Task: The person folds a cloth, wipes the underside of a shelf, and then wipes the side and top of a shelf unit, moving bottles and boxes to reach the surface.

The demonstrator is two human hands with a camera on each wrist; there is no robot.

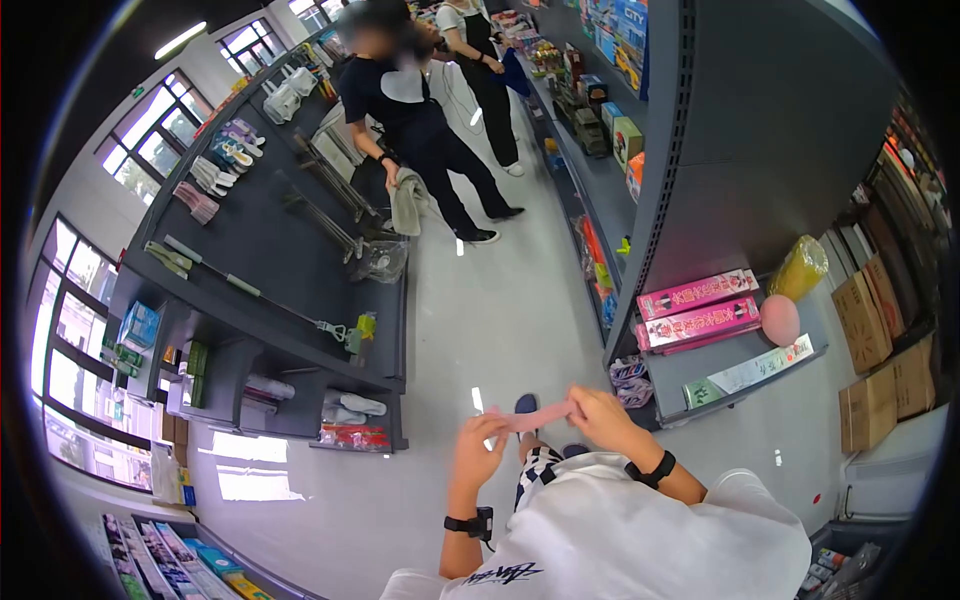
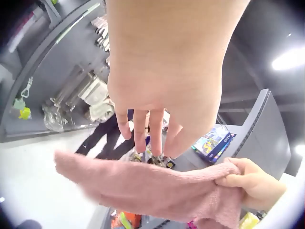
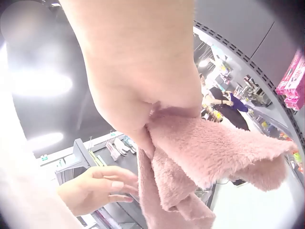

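Observation:
A pink plush cloth (image 1: pixel 538 415) hangs between the two hands in front of the person's white shirt. The right hand (image 1: pixel 605 418) pinches one end of it between thumb and fingers, and the cloth (image 3: pixel 190 157) falls in folds below that grip in the right wrist view. Its other end reaches toward the left hand (image 1: pixel 480 445), whose fingers are extended and slightly spread. Seen from the left wrist, the fingers of the left hand (image 2: pixel 157 114) point down just above the cloth (image 2: pixel 147 188) without curling round it.
A low shelf at the right carries pink boxes (image 1: pixel 700 320), a pink ball-like thing (image 1: pixel 780 320) and a yellow wrapped item (image 1: pixel 800 267). Dark shelving (image 1: pixel 250 200) stands left of the aisle (image 1: pixel 480 310). Farther along, a person (image 1: pixel 420 130) holds a grey cloth (image 1: pixel 408 202); another stands behind.

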